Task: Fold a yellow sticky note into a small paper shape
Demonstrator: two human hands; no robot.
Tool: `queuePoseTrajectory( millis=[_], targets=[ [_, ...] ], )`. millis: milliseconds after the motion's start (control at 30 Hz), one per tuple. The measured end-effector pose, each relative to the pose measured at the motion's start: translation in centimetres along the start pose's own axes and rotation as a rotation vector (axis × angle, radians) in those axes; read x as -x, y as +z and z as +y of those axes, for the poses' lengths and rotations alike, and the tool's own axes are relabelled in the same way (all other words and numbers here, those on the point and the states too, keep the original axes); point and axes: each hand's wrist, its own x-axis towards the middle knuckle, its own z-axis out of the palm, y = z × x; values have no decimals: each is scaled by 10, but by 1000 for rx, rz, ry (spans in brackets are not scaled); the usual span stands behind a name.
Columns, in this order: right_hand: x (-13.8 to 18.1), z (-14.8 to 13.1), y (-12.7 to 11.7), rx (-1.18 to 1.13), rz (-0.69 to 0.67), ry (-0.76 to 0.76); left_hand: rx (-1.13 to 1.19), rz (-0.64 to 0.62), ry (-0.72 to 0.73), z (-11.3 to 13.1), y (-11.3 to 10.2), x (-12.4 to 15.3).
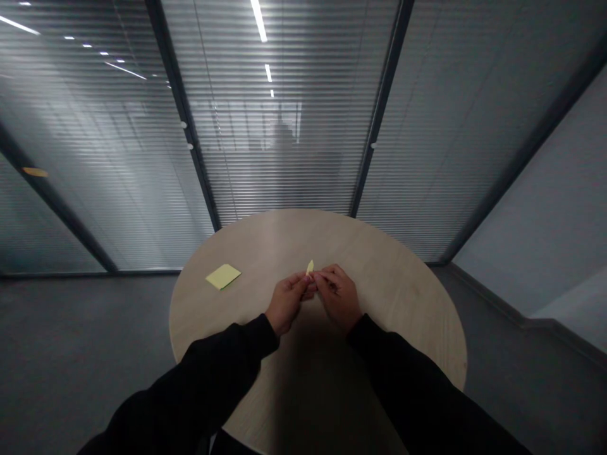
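Observation:
Between my two hands, over the middle of the round table, is a small piece of folded yellow paper (310, 267) with its pointed tip facing away from me. My left hand (289, 299) pinches it between thumb and fingers. From the other side my right hand (337, 294) meets it, its thumb and fingertips closed at the paper's lower part. Most of the paper is hidden by the fingers. To the left of my hands, a yellow sticky-note pad (223, 277) lies flat on the table, apart from both hands.
The round wooden table (403, 297) has its curved far edge close to a glass partition with blinds (284, 164). Dark frame posts divide the glass. A pale wall (545, 221) stands at the right, and grey floor (85, 347) surrounds the table.

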Motion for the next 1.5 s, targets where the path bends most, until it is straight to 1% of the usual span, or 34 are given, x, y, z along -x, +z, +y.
queuePoseTrajectory(
  millis=[67,100,167,233,333,500,600,667,800,900,967,1067,1200,1267,1400,1500],
  targets=[
    [-2,7,-1,-87,50,143,-61,5,8,1,0,1],
    [-3,11,-1,-157,43,233,-89,4,18,2,0,1],
    [-4,20,-1,-290,-72,342,-145,-1,38,2,0,1],
    [-4,26,-1,-338,-108,383,-202,-5,53,2,-1,1],
    [-5,28,-3,-286,-100,348,-274,-15,69,1,-3,0],
    [-7,24,-8,-180,-94,221,-328,-63,57,0,-5,-1],
    [-8,24,-9,-161,-94,164,-346,-91,61,0,-6,0],
    [-8,25,-9,-179,-125,173,-348,-99,63,0,-7,1],
    [-8,26,-10,-228,-207,237,-382,-113,36,0,-9,0],
    [-9,25,-12,-214,-259,229,-380,-117,32,1,-10,1],
    [-10,23,-14,-207,-264,181,-355,-122,29,2,-9,2],
    [-10,17,-17,-173,-230,77,-326,-136,8,3,-9,2],
    [-11,12,-19,-118,-236,1,-371,-158,28,2,-10,1],
    [-12,12,-19,-102,-227,-17,-405,-138,70,2,-11,0],
    [-13,15,-19,-75,-202,-34,-517,3,205,7,-15,-2],
    [-12,15,-18,-51,-214,-31,-569,39,218,11,-16,-1]
  ],
)
